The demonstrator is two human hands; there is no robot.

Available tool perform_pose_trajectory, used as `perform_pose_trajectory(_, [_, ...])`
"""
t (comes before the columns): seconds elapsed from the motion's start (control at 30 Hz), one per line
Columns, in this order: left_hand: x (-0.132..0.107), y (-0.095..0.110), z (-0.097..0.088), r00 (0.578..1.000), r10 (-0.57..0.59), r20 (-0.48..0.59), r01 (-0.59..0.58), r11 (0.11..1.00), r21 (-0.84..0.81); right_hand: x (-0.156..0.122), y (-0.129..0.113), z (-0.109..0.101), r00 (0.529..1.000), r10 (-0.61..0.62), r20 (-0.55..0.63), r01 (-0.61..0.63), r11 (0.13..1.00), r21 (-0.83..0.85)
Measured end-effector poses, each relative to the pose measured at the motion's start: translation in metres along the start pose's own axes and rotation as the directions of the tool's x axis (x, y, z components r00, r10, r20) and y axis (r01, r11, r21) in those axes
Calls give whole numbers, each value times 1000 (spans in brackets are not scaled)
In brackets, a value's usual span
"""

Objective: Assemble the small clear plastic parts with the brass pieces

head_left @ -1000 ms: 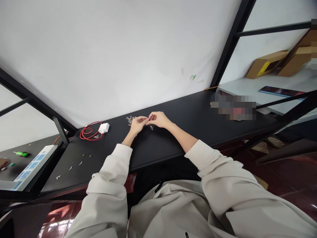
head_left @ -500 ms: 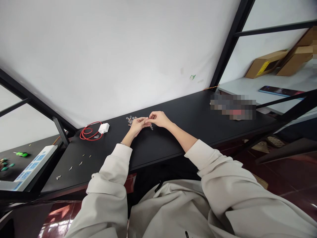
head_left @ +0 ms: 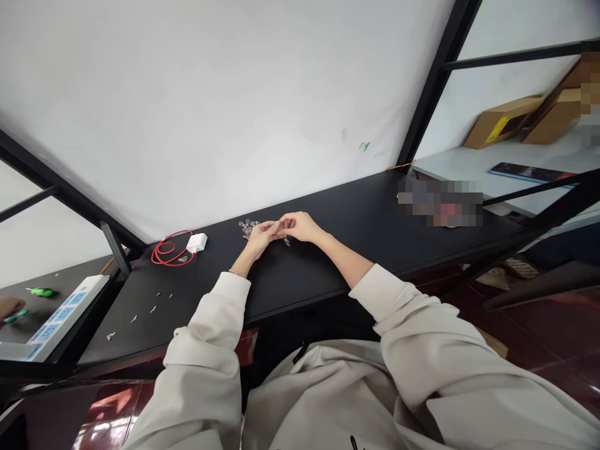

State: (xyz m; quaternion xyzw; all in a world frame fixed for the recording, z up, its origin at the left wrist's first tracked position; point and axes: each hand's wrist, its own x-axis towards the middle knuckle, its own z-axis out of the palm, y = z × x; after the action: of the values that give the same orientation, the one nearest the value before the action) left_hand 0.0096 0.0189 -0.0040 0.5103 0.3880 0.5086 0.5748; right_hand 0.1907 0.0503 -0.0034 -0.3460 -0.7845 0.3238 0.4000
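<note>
My left hand (head_left: 260, 237) and my right hand (head_left: 298, 225) meet fingertip to fingertip over the black tabletop (head_left: 328, 262), near the wall. Both pinch something very small between them that I cannot make out. A little heap of small clear parts (head_left: 247, 225) lies just left of my left hand's fingers. One more small part (head_left: 286, 241) lies under my right hand.
A coiled red cable (head_left: 167, 250) with a white charger (head_left: 197, 241) lies to the left. Several small bits (head_left: 152, 309) are scattered at the front left. A power strip (head_left: 60, 314) sits on the neighbouring table, cardboard boxes (head_left: 504, 120) and a phone (head_left: 532, 172) on the right one.
My hands have stayed together in the same spot, with only slight finger movement. At the far left edge another person's hand has come into view.
</note>
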Motion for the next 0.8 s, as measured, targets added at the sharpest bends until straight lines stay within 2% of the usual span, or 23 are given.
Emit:
perform_pose_trajectory(0.33, [-3,4,3,1000,-8,-11,9,998,66,-2,-10,0,1000,-13,-14,13,1000,14])
perform_pose_trajectory(0.8, [-1,-1,-2,999,45,12,-46,976,212,-3,-13,0,1000,6,1,-6,1000,22])
